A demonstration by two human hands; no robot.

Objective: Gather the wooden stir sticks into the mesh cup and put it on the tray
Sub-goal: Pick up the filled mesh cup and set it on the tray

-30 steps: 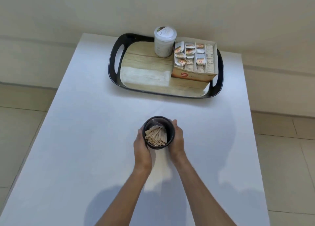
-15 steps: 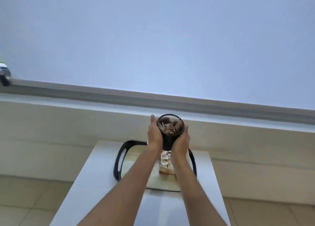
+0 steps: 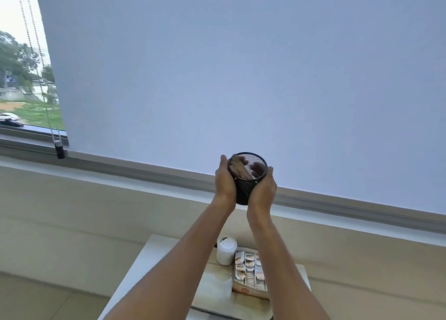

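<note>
Carry step: my left hand [image 3: 225, 183] and right hand [image 3: 263, 190] both wrap the cup [image 3: 246, 177], sticks [image 3: 237, 167] inside, held high in front of the blind [image 3: 241, 66]; tray [image 3: 217, 290] far below. Next, I judge: lower it level onto bare tray beside the jar [image 3: 226, 251]; then release.

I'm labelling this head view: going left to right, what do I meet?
Window → blind cord → left hand → mesh cup → right hand.
</note>
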